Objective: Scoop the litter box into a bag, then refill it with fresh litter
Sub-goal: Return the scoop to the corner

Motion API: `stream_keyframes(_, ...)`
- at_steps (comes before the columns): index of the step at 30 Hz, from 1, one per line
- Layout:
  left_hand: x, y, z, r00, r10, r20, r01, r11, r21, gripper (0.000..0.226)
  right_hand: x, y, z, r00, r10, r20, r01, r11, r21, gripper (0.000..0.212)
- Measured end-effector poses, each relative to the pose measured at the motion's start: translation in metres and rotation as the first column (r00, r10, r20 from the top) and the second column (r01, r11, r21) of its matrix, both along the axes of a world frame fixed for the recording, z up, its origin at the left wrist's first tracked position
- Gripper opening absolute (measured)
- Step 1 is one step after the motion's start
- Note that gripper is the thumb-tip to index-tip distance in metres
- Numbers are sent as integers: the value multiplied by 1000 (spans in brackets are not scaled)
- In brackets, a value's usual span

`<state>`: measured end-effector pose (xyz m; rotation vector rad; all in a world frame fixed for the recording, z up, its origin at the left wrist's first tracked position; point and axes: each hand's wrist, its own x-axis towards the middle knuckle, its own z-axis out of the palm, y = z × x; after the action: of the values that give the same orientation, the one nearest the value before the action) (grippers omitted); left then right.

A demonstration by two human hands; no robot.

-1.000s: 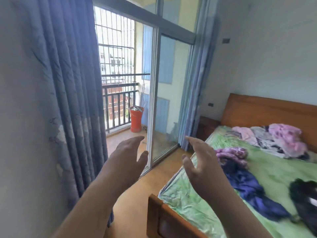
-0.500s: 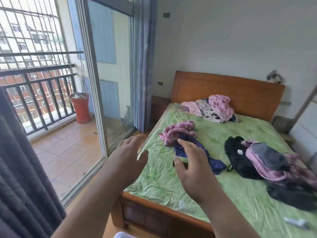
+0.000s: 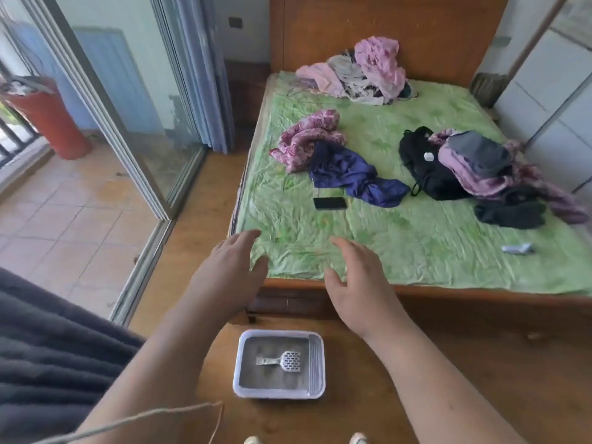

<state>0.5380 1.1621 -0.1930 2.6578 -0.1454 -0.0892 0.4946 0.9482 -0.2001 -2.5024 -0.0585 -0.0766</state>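
both hands are in the air with nothing in them. the left hand (image 3: 229, 274) and the right hand (image 3: 358, 283) are held out side by side, thumbs toward each other, fingers (image 3: 246, 236) loosely spread and released. the litter box (image 3: 237, 363) sits on the wooden floor (image 3: 480, 363) well below the fingers, between the two forearms and nearer the body than either hand. a slotted scoop (image 3: 282, 361) lies flat on the grey litter (image 3: 266, 381) inside it, with its handle toward the left hand's side and its head toward the right. beyond the fingertips is the foot of the bed (image 3: 416, 251), with clothes and a dark phone (image 3: 330, 203) farther out on the sheet.

the step in hand looks like the reach down for the scoop, so the task seems barely begun. no bag shows anywhere in view. it would pay to have one open just beside the box before any litter is lifted, so a loaded scoop need not travel far. to do it well, crouch so the fingers come straight down over the box. take the handle by its free end with one hand and steady the rim with the other, since a light tray may slide on smooth wood. draw the scoop shallowly through the litter, shake it level over the box, then tip.
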Motion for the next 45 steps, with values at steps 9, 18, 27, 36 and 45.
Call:
stream_keyframes(9, 27, 5, -222, 974, 24, -225, -23, 1000, 8, 46, 21, 12, -222, 931, -28, -364, 33, 999, 7, 49)
stream_keyframes(18, 6, -4, -605, 855, 45, -517, -3, 997, 82, 48, 28, 16, -615, 781, -65, -621, 79, 997, -5, 50)
stream_keyframes(27, 8, 10, -899, 897, 25, -442, 101, 961, 259, 50, 34, 32, -899, 739, 28, -673, -156, 979, -130, 53)
stream_keyframes(36, 22, -14, -983, 942, -40, -332, 191, 879, 436, 37, 30, 37, -963, 848, 4, -530, -118, 976, -181, 51)
stream_keyframes(45, -7, 3, -922, 951, 31, -307, 79, 938, 338, 25, 4, 31, -912, 946, -124, -300, 141, 989, 37, 46)
